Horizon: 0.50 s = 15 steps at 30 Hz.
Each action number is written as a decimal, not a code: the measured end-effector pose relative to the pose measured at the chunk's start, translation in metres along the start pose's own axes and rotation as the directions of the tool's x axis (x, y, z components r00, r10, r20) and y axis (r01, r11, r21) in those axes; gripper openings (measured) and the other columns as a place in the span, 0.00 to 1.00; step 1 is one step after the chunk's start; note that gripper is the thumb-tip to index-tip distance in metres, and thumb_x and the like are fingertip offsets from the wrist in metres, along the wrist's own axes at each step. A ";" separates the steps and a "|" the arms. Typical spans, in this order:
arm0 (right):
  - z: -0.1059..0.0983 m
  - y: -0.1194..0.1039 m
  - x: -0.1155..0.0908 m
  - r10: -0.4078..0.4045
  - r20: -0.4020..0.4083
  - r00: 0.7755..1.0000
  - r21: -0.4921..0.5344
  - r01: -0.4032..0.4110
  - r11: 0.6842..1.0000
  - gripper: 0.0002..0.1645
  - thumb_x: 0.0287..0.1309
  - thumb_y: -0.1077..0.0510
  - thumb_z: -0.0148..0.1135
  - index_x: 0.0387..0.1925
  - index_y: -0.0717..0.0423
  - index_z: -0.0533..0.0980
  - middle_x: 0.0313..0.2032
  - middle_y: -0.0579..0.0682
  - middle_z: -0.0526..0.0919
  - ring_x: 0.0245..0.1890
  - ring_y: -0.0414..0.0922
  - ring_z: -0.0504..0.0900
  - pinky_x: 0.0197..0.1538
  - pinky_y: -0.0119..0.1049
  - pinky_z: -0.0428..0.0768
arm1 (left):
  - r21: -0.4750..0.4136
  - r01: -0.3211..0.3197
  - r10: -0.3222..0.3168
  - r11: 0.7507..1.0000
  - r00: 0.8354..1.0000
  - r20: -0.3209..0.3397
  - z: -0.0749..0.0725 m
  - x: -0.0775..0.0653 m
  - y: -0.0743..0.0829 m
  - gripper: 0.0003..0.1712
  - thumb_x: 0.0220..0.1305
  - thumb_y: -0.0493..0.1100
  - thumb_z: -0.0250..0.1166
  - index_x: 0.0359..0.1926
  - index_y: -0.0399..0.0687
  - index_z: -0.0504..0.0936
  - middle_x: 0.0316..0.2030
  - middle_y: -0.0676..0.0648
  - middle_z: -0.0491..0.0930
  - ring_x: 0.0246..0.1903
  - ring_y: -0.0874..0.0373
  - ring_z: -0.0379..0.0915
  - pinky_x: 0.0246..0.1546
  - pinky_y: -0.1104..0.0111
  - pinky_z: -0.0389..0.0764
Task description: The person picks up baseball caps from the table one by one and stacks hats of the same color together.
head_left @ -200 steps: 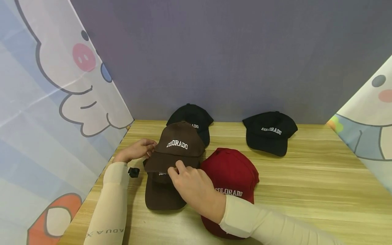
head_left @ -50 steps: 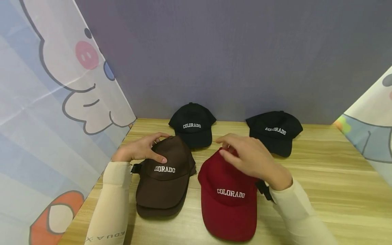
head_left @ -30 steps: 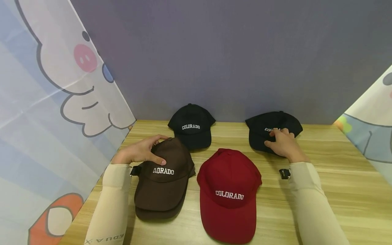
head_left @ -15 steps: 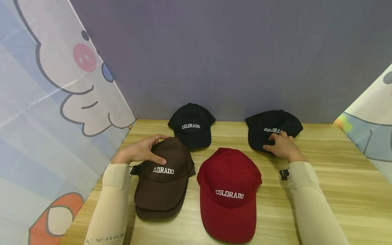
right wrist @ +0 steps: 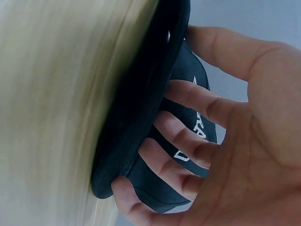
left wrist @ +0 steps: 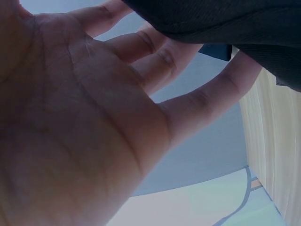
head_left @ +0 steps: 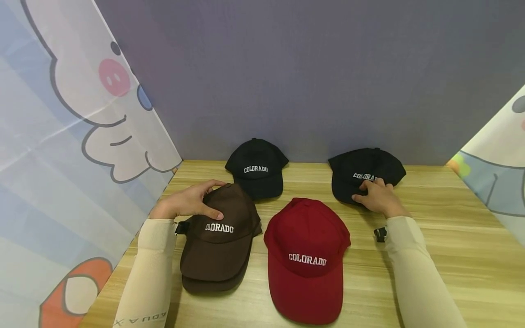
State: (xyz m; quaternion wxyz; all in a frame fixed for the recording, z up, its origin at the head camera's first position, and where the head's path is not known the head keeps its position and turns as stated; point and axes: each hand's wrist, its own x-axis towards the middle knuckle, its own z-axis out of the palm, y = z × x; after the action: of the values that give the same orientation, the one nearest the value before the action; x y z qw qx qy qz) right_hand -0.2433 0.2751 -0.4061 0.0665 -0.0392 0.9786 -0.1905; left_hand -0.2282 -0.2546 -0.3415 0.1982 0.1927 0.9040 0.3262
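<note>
My left hand grips the crown of a brown cap, thumb on the front above the white COLORADO lettering. This cap lies stacked on a second brown cap, whose brim peeks out below. In the left wrist view, the fingers reach in under the dark fabric. At the back right, my right hand pinches the brim of a black cap. The right wrist view shows several fingertips resting on this brim, with the thumb at its edge and part of the lettering behind.
A red cap lies between the two arms, brim toward me. Another black cap sits behind the brown stack, near the grey back panel. Cartoon-printed sheets flank the wooden table.
The upper brown cap, earlier held in both hands, came down onto the other one. My right hand crossed over the red cap to the right black cap's brim. Lately both hands are nearly still.
</note>
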 end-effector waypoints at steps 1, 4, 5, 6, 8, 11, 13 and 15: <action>0.000 0.001 0.000 -0.001 0.001 1.000 -0.001 0.001 1.000 0.34 0.69 0.44 0.57 0.61 0.70 0.71 0.60 0.78 0.63 0.55 0.76 0.61 0.56 0.72 0.68 | 0.004 0.000 0.000 1.000 1.000 0.001 0.000 0.000 -0.001 0.56 0.52 0.52 0.81 0.77 0.52 0.61 0.48 0.39 0.75 0.44 0.52 0.77 0.50 0.60 0.78; 0.000 0.001 0.000 -0.001 0.005 1.000 -0.006 0.001 1.000 0.34 0.70 0.44 0.56 0.61 0.70 0.71 0.60 0.77 0.63 0.55 0.76 0.61 0.55 0.71 0.69 | 0.015 0.004 -0.004 1.000 1.000 0.001 0.001 0.001 -0.002 0.56 0.52 0.53 0.81 0.77 0.53 0.60 0.49 0.39 0.75 0.45 0.52 0.77 0.50 0.60 0.78; 0.000 0.001 -0.001 0.002 0.007 1.000 -0.009 -0.001 1.000 0.34 0.70 0.44 0.56 0.61 0.69 0.71 0.60 0.77 0.63 0.55 0.75 0.61 0.55 0.71 0.69 | 0.019 0.006 -0.006 1.000 1.000 0.001 0.001 0.001 -0.003 0.56 0.52 0.54 0.81 0.77 0.53 0.61 0.49 0.39 0.74 0.45 0.51 0.77 0.50 0.60 0.78; 0.000 0.001 -0.001 0.003 0.009 1.000 -0.012 -0.003 1.000 0.34 0.70 0.44 0.56 0.61 0.69 0.71 0.60 0.77 0.63 0.55 0.75 0.61 0.55 0.72 0.69 | 0.020 0.007 -0.007 1.000 1.000 0.002 0.001 0.001 -0.003 0.57 0.52 0.54 0.81 0.77 0.53 0.61 0.49 0.39 0.74 0.45 0.51 0.77 0.50 0.60 0.78; 0.000 0.000 -0.003 0.005 0.012 1.000 -0.019 -0.004 1.000 0.33 0.70 0.44 0.56 0.61 0.70 0.71 0.59 0.77 0.63 0.55 0.75 0.61 0.54 0.72 0.70 | 0.020 0.010 -0.010 1.000 1.000 0.004 0.001 0.001 -0.003 0.57 0.51 0.54 0.81 0.77 0.53 0.61 0.49 0.39 0.75 0.45 0.51 0.77 0.50 0.60 0.78; 0.000 -0.002 -0.006 0.003 0.017 1.000 -0.035 -0.002 0.999 0.33 0.71 0.45 0.56 0.61 0.70 0.71 0.58 0.77 0.64 0.54 0.75 0.62 0.54 0.72 0.69 | 0.020 0.008 -0.008 1.000 1.000 0.005 0.000 0.002 -0.003 0.56 0.52 0.55 0.81 0.77 0.53 0.61 0.49 0.39 0.75 0.45 0.51 0.77 0.49 0.60 0.78; 0.001 -0.002 -0.008 -0.002 0.020 1.000 -0.044 0.003 0.999 0.32 0.71 0.45 0.56 0.60 0.70 0.71 0.58 0.77 0.64 0.54 0.75 0.62 0.54 0.72 0.69 | 0.021 0.009 -0.009 1.000 1.000 0.002 0.000 0.002 -0.003 0.56 0.52 0.55 0.81 0.77 0.53 0.61 0.49 0.39 0.75 0.44 0.51 0.77 0.49 0.60 0.78; 0.001 -0.002 -0.010 -0.007 0.021 1.000 -0.058 0.009 0.998 0.32 0.71 0.45 0.56 0.60 0.69 0.72 0.58 0.77 0.65 0.55 0.76 0.62 0.55 0.73 0.69 | 0.024 0.012 -0.012 1.000 1.000 -0.003 -0.001 0.001 -0.003 0.56 0.51 0.55 0.81 0.77 0.53 0.61 0.49 0.39 0.75 0.45 0.51 0.77 0.49 0.59 0.78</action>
State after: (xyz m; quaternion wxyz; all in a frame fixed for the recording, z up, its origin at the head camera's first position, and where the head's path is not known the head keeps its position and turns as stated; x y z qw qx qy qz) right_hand -0.2331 0.2735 -0.4049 0.0749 -0.0470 0.9829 -0.1617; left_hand -0.2300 -0.2565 -0.3433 0.1966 0.1893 0.9093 0.3141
